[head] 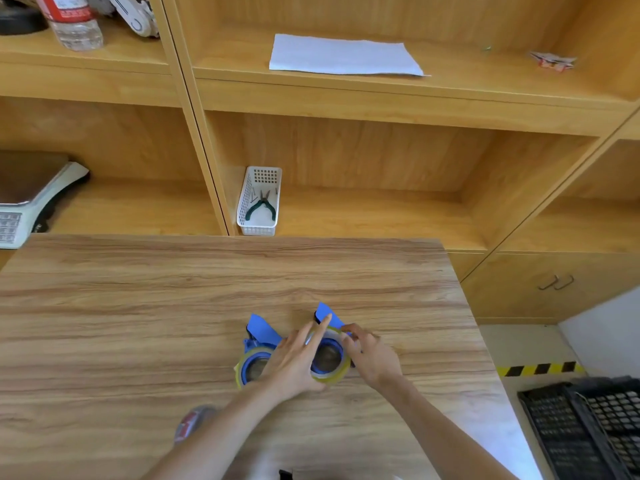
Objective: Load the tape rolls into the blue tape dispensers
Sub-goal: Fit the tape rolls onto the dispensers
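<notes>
Two blue tape dispensers lie side by side on the wooden table (pixel 138 306). The left dispenser (pixel 260 332) carries a clear yellowish tape roll (pixel 242 370) on its hub. The right dispenser (pixel 329 315) also has a clear tape roll (pixel 334 374) around its blue hub. My left hand (pixel 294 362) rests flat over the right roll's left side, fingers stretched toward the blue flap. My right hand (pixel 372 355) pinches the right roll's upper right edge with thumb and fingers.
A red and grey object (pixel 192 422) sits blurred beside my left forearm. A white basket (pixel 259 202) with green pliers stands on the shelf behind the table. A scale (pixel 31 199) is at far left, black crates (pixel 588 427) at lower right.
</notes>
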{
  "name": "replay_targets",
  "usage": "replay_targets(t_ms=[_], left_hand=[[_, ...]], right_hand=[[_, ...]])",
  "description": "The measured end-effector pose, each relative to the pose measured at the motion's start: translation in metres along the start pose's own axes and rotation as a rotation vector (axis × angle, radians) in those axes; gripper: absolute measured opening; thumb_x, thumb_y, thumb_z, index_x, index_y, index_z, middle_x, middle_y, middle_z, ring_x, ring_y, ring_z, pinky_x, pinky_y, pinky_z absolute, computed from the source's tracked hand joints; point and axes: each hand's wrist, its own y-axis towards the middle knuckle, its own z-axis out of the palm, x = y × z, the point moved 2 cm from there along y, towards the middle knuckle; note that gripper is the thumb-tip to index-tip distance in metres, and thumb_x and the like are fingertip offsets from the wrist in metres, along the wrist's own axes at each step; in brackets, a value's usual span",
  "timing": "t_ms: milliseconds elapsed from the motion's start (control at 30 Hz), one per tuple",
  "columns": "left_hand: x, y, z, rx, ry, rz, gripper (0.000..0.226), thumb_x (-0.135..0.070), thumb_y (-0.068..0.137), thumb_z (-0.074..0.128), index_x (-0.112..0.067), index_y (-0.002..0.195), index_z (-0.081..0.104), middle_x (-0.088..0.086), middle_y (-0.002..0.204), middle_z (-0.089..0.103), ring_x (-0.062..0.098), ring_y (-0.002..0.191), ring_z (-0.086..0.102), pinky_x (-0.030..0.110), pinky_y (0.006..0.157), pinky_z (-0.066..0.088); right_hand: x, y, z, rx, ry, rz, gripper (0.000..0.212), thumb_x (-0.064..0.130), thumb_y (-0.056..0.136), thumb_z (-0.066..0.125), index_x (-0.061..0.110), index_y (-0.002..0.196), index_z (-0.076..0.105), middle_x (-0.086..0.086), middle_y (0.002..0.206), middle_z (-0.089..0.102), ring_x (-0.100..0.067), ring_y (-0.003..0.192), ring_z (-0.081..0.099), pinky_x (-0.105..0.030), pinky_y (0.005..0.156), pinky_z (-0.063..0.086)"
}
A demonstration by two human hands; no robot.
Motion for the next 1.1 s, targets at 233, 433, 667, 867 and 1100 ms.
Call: replay_targets(t_ms=[233,433,667,867,1100], left_hand=[[-0.002,0.002,0.015,0.077,0.055,-0.019,0.114,-0.050,0.077,0.073,-0.022,0.158,-0.003,0.002,0.164,0.011,0.021,0.148,0.022,0.036,0.118,0.027],[-0.002,0.018,0.024,0.099,0.131,-0.022,0.112,-0.036,0.073,0.077,-0.017,0.158,0.007,0.003,0.161,0.013,0.024,0.142,0.031,0.033,0.115,0.030],[-0.002,0.021,0.031,0.157,0.104,-0.071,0.116,-0.032,0.075,0.082,-0.026,0.158,0.002,0.003,0.161,0.005,0.029,0.138,0.035,0.036,0.110,0.039],[0.002,0.014,0.037,0.135,0.104,-0.062,0.125,-0.036,0.075,0.083,-0.036,0.155,-0.012,0.004,0.162,0.003,0.027,0.141,0.031,0.037,0.115,0.034],[0.003,0.014,0.033,0.089,0.217,-0.050,0.133,-0.046,0.073,0.081,-0.026,0.153,-0.023,0.010,0.160,0.017,0.028,0.142,0.029,0.046,0.123,0.015]], right_hand=[[-0.017,0.000,0.009,-0.028,0.010,-0.035,0.041,0.037,0.096,0.044,0.036,0.137,0.038,0.010,0.140,0.041,-0.020,0.123,0.045,-0.038,0.088,0.046],[-0.015,0.000,0.024,0.021,0.065,-0.060,0.048,0.037,0.098,0.040,0.036,0.145,0.027,0.009,0.139,0.044,-0.022,0.125,0.044,-0.044,0.089,0.049],[-0.019,0.000,0.027,0.053,0.043,-0.052,0.058,0.020,0.097,0.040,0.036,0.148,0.019,0.005,0.140,0.044,-0.025,0.123,0.047,-0.041,0.084,0.050],[-0.027,-0.003,0.033,0.109,0.032,-0.022,0.064,0.011,0.095,0.043,0.028,0.150,0.015,0.004,0.150,0.033,-0.025,0.125,0.048,-0.045,0.087,0.051],[-0.024,-0.003,0.034,0.098,0.017,0.028,0.061,0.014,0.095,0.042,0.030,0.148,0.016,0.002,0.143,0.039,-0.027,0.117,0.053,-0.045,0.081,0.053]])
